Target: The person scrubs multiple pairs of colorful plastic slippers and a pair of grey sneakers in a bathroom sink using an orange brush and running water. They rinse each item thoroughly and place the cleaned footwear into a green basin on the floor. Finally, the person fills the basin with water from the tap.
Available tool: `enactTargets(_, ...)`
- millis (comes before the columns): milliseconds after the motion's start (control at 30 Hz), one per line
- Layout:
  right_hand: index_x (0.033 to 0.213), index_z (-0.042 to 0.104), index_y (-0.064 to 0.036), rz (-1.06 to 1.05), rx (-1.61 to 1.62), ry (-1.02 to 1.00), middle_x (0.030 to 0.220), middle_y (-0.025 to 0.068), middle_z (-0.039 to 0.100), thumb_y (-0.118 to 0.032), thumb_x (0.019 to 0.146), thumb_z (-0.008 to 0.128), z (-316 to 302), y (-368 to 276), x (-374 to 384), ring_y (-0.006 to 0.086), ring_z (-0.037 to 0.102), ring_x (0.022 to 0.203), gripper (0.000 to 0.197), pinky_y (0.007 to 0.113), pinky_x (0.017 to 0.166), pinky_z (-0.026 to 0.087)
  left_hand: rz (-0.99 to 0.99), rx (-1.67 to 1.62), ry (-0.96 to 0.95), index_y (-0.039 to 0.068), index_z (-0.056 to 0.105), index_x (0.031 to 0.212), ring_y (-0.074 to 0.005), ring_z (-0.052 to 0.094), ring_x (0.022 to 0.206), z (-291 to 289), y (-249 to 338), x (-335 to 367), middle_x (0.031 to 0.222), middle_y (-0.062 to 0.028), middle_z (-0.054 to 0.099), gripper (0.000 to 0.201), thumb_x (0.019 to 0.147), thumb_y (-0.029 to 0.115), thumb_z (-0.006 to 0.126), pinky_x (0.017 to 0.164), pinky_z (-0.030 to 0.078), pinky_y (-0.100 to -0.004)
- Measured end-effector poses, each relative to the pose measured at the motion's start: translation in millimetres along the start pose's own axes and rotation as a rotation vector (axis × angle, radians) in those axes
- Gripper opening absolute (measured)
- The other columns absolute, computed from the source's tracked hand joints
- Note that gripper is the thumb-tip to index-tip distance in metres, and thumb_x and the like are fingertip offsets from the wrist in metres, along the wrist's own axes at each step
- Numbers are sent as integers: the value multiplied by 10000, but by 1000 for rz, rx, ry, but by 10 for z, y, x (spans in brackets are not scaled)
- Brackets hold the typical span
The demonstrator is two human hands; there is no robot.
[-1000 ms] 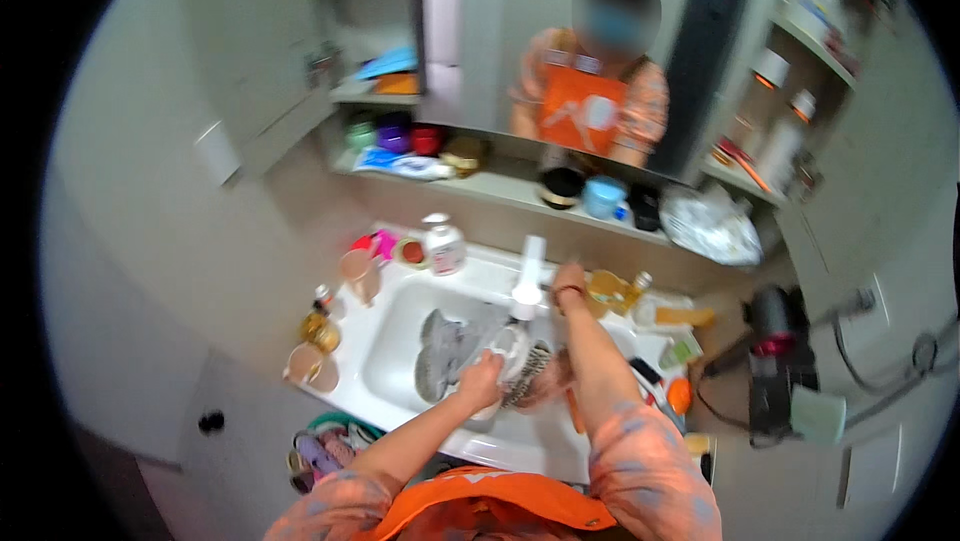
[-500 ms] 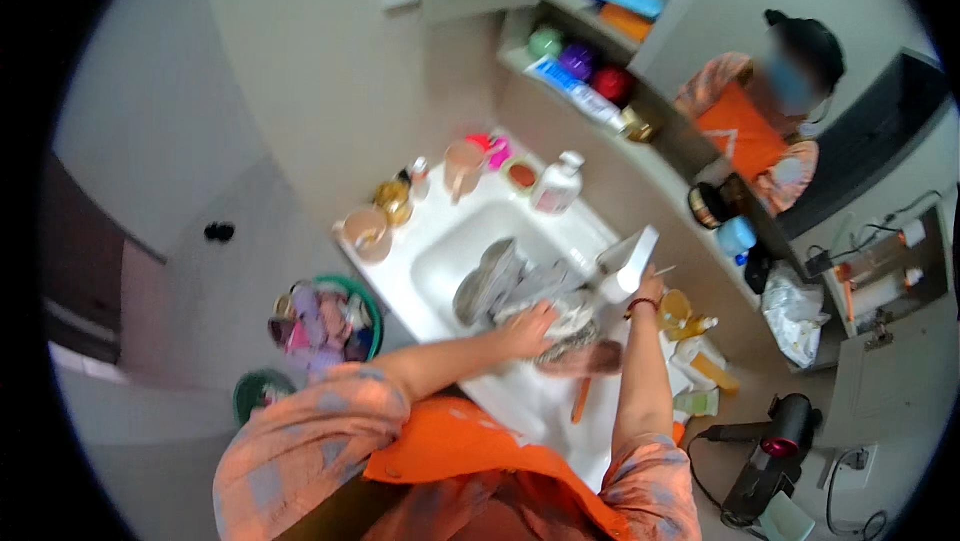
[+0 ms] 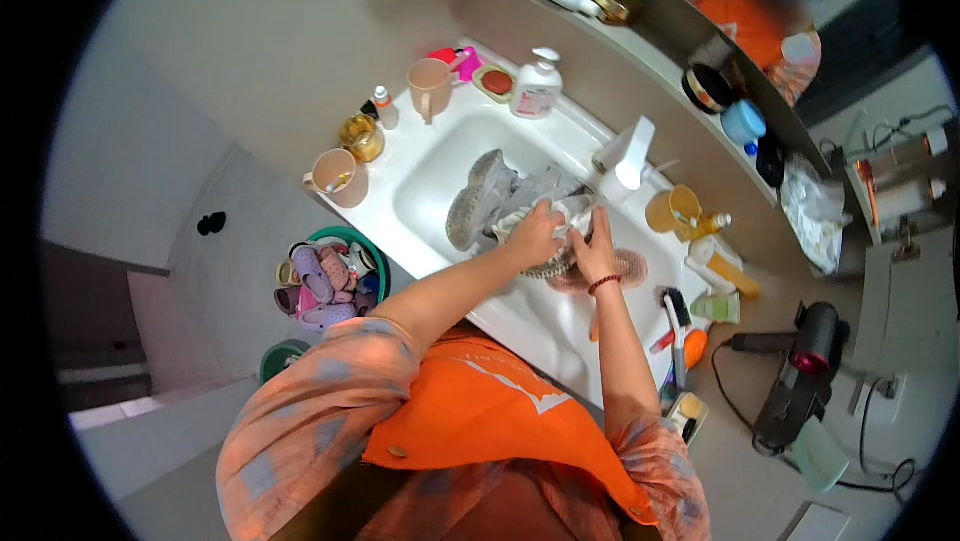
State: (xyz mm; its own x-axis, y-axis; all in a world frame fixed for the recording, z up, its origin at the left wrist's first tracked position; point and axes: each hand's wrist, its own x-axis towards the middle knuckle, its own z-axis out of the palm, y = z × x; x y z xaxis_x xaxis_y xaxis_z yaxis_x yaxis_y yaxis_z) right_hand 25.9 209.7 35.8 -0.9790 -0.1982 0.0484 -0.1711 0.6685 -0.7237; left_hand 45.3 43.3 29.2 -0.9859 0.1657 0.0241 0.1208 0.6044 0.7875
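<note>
A pale grey-white shoe (image 3: 573,208) with a patterned sole lies in the white sink (image 3: 420,181), below the tap (image 3: 628,156). My left hand (image 3: 537,234) is closed on its near left part. Fingers bent against it, my right hand (image 3: 594,249) grips the same shoe from the right. Much of the shoe is hidden under both hands. Beside it, on the left, a grey shoe (image 3: 480,201) rests with its speckled sole showing. A pinkish-brown, textured flat thing (image 3: 628,269) lies under my right wrist; I cannot make out its kind.
Cups (image 3: 340,178), a pump bottle (image 3: 537,86) and a soap dish (image 3: 495,83) stand around the rim. A black-bristled brush (image 3: 677,309) lies at the right edge, near a hair dryer (image 3: 815,351). On the floor, a green basin (image 3: 380,266) holds several clogs.
My right hand has come from beside the tap down to the shoe and taken hold of it. My left hand stays on the shoe. The view has tilted downward.
</note>
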Motion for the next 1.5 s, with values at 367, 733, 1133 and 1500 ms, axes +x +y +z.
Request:
enactTargets(367, 1382, 382, -67, -53, -108, 62, 1360, 228, 441, -161, 836, 578, -31, 355, -397, 384, 471, 1206, 588, 408, 1012, 384, -147, 153, 16, 68, 637, 1079, -330, 617, 893, -363, -239, -236, 1042, -180, 623, 341, 789, 246, 663, 769, 483, -403)
enactTargets(733, 907, 624, -6, 514, -137, 34, 926, 187, 652, -202, 852, 588, -285, 520, -1145, 362, 620, 885, 207, 453, 780, 477, -467, -389, -208, -2, 621, 1082, -238, 659, 890, -82, -316, 156, 978, -138, 675, 357, 770, 149, 709, 765, 514, -353)
enactTargets(1133, 1109, 436, 13, 709, -262, -112, 937, 254, 624, -229, 822, 568, 149, 1134, -939, 405, 619, 911, 398, 449, 827, 492, -612, -620, -286, 3, 627, 1029, -181, 649, 832, -220, -329, -110, 960, -84, 665, 301, 751, 93, 703, 760, 517, -316)
enactTargets(1500, 1275, 366, 11, 819, 227, -89, 728, 97, 562, -87, 850, 496, -457, 930, -1677, 142, 476, 392, 455, 304, 339, 388, -280, -192, -185, 0, 626, 1072, -359, 613, 986, 242, -488, -253, 1039, -237, 633, 487, 744, 352, 697, 855, 477, -414)
